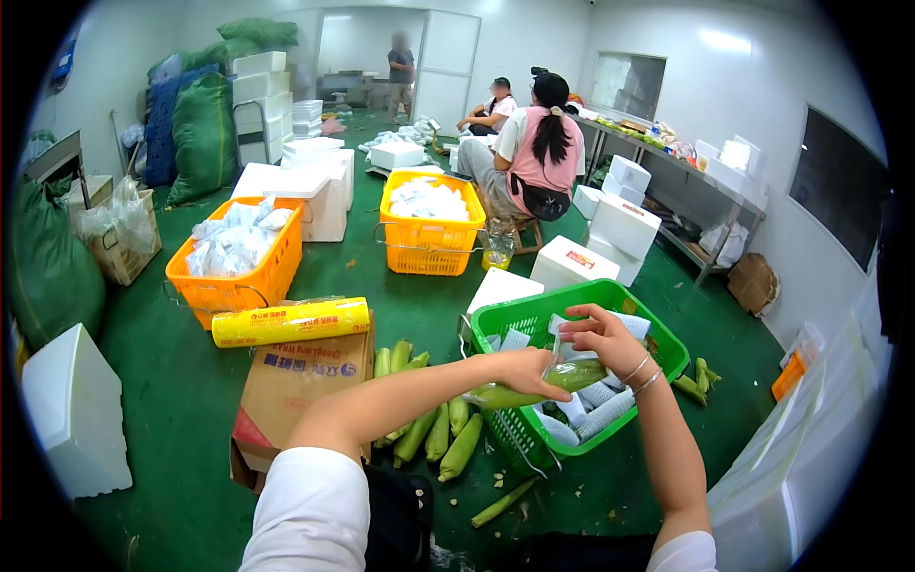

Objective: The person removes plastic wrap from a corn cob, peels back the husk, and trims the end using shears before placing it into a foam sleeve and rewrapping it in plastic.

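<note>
An ear of corn in its green husk (577,374) is held above the near part of a green plastic basket (675,357). My left hand (522,372) is closed around the corn, thumb and fingers on its husk. Clear plastic wrap shines over the ear and rises in a strip toward my right hand (608,341), whose thumb and fingers pinch it. In the basket lie several pieces in white foam netting (607,414); what they contain is mostly hidden. Several unwrapped ears of corn (462,446) lie on the floor beside the basket.
A yellow roll of wrap (291,322) rests on a cardboard box (295,381). Orange crates (434,250) hold white bags. White foam boxes (624,227) stand beyond the basket. One person (548,157) sits ahead; two others are farther back. A metal table (705,181) runs along the right.
</note>
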Available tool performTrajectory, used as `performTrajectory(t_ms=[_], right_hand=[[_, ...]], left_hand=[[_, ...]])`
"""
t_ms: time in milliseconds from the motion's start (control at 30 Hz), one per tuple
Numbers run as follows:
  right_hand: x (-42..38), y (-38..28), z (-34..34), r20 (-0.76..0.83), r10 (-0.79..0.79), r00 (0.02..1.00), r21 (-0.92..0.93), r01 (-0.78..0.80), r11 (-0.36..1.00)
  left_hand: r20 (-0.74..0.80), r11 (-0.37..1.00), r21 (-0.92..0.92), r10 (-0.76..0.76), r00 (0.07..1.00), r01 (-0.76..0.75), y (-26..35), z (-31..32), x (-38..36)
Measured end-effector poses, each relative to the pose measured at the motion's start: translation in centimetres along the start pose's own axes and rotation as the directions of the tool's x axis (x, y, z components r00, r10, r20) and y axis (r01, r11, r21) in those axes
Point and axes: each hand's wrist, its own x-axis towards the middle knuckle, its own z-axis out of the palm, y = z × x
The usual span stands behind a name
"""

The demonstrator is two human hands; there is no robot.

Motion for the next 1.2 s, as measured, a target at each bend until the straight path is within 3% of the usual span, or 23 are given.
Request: performTrajectory(t_ms=[67, 200, 300, 367, 433, 500, 567, 667, 700, 800, 900, 967, 1033, 1100, 1133, 1167, 1200], right_hand=[[-0.5, -0.4, -0.4, 0.055, 0.095, 0.994, 0.02, -0.097, 0.995], [-0.6, 0.1, -0.9, 0.074, 0.135, 0.988, 0.099, -0.142, 0.985], [-0.7, 0.4, -1.3, 0.126, 0.096, 0.987, 0.113, -0.11, 0.988], [-0.7, 0.2, -1.3, 0.156, 0.067, 0.985, 0.143, -0.089, 0.986], [-1.0, -0.6, -1.1, 0.172, 0.026, 0.985, 0.216, -0.063, 0.974], [-1.1, -0.6, -1.5, 0.179, -0.08, 0.981, 0.297, 0.024, 0.954], [-1.6, -1.2, -1.6, 0.183, -0.184, 0.966, 0.352, 0.11, 0.929], [-1.8, -1.5, -1.4, 0.179, -0.269, 0.946, 0.395, 0.181, 0.901], [-1.7, -1.5, -1.0, 0.15, -0.241, 0.959, 0.331, 0.181, 0.926], [-1.9, -0.1, -0.3, 0.126, -0.18, 0.976, 0.232, 0.147, 0.961], [-3.7, -0.5, 1.7, 0.146, -0.136, 0.98, 0.074, 0.126, 0.989], [-5.2, 0.1, 3.8, 0.081, -0.166, 0.983, 0.123, 0.155, 0.98], [-6.1, 2.7, 5.1, -0.03, -0.264, 0.964, -0.059, 0.262, 0.963], [-7.8, 4.0, 6.6, -0.143, -0.106, 0.984, 0.081, 0.119, 0.99], [-8.8, 4.9, 7.4, -0.206, -0.045, 0.977, 0.158, 0.079, 0.984], [-9.6, 6.0, 8.3, -0.258, 0.029, 0.966, 0.227, 0.031, 0.973], [-10.7, 7.2, 9.5, -0.307, 0.02, 0.951, 0.209, 0.046, 0.977]], left_hand=[[0.004, 1.0, -0.01, 0.009, 1.0, -0.009, 0.1, 0.0, -0.3], [0.041, 0.999, -0.045, 0.022, 0.999, -0.021, 0.1, -0.1, -0.4], [0.041, 0.994, -0.087, 0.076, 0.996, -0.072, 0.2, -0.3, -0.5], [0.043, 0.971, -0.215, 0.116, 0.992, -0.104, 0.7, -0.7, -1.0], [0.017, 0.975, -0.199, 0.106, 0.994, -0.1, 1.3, -1.3, -1.5], [-0.089, 0.931, -0.351, 0.069, 0.994, -0.096, 1.8, -1.5, -2.0], [-0.083, 0.939, -0.335, 0.046, 0.996, -0.071, 2.2, -2.1, -2.5], [-0.022, 0.7, -0.714, -0.019, 1.0, -0.002, 3.7, -2.3, -3.8], [-0.016, 0.702, -0.712, -0.022, 1.0, 0.004, 4.1, -2.1, -4.3], [-0.114, 0.449, -0.892, -0.112, 0.987, -0.052, 3.7, -0.6, -6.4], [-0.128, 0.408, -0.913, -0.259, 0.957, -0.012, 3.1, 1.1, -9.1], [-0.128, 0.425, -0.905, -0.223, 0.966, -0.022, 2.5, 3.1, -10.1], [-0.247, 0.715, -0.698, -0.197, 0.949, -0.033, 2.9, 5.8, -10.0], [-0.393, 0.74, -0.662, -0.206, 0.896, -0.12, 3.0, 8.6, -8.6], [-0.518, 0.785, -0.567, -0.108, 0.848, -0.247, 2.6, 9.7, -7.6], [-0.521, 0.785, -0.565, -0.102, 0.847, -0.253, 2.3, 10.3, -6.7], [-0.536, 0.691, -0.661, -0.161, 0.829, -0.293, 2.0, 11.0, -5.9]])
